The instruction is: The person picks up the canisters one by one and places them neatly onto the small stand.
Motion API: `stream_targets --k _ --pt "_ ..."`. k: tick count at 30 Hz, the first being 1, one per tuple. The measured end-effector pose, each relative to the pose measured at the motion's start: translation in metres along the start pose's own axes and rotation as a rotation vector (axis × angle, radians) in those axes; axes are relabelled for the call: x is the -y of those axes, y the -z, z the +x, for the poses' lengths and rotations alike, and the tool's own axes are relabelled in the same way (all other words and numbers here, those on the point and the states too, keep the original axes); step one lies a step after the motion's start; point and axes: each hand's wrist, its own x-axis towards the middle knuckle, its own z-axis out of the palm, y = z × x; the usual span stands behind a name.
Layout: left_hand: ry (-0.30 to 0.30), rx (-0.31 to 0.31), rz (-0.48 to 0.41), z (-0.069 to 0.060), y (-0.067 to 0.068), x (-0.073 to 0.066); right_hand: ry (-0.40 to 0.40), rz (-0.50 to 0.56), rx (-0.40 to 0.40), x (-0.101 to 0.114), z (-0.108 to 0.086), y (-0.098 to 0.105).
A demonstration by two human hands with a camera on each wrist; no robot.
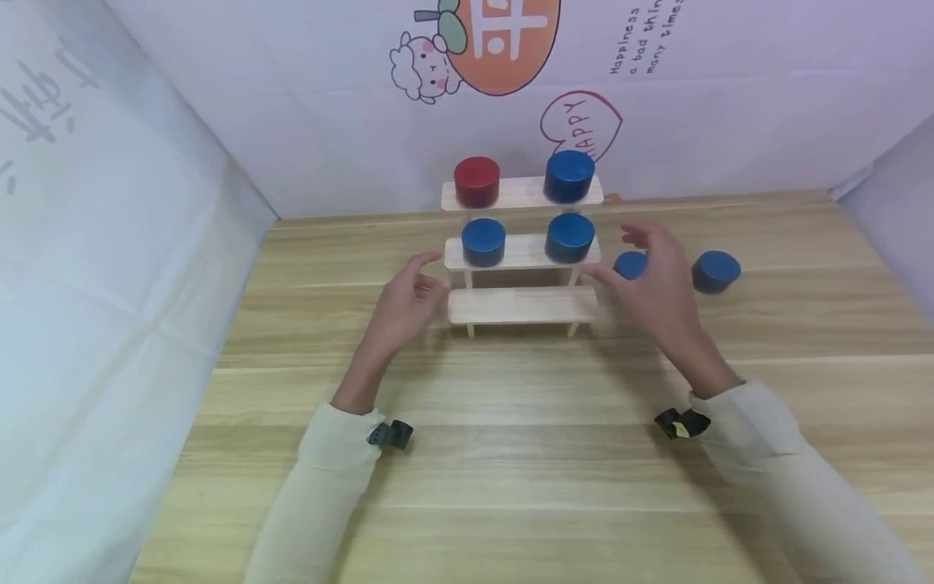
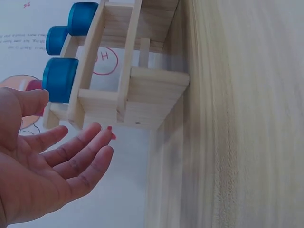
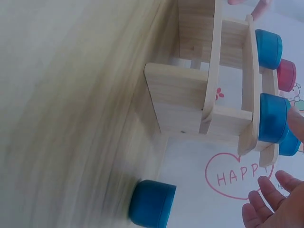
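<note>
The three-tier wooden display stand (image 1: 522, 305) is found upright on the bench (image 1: 467, 478). On its top tier a red cylinder (image 1: 477, 182) is carried at the left and a blue cylinder (image 1: 569, 177) at the right; two further blue cylinders (image 1: 484, 242) are carried on its middle tier, and the lowest tier is bare. Two loose blue cylinders (image 1: 716, 272) are noted on the bench to the right of the stand. The left grip (image 1: 409, 300) is positioned just beside the stand's left end and the right grip (image 1: 660, 292) just beside its right end; both are spread, thumb parted from fingers, with nothing held. Contact with the stand could not be confirmed. The stand is judged light and stiff, its plain wood little inclined to slip. The cylinders are judged rigid, smooth and somewhat slippery; whether those on the tiers are fastened could not be told. The stand is best taken by both ends of its middle tier and kept level, lest cylinders slide off; a cylinder, around its side wall.
</note>
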Motion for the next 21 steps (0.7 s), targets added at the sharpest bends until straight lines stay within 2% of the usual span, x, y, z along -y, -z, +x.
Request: stream_targets --k 9,15,21 --pt "-0.025 0.009 -0.008 -0.011 -0.001 -0.008 0.009 0.004 -0.010 -0.011 -0.005 0.008" --pt "-0.050 0.017 -0.008 -0.014 -0.003 -0.007 0.000 0.005 0.015 -0.019 -0.012 0.012" --pt "-0.055 0.027 -0.014 -0.018 -0.004 -0.008 0.027 0.040 0.016 -0.029 -0.019 0.016"
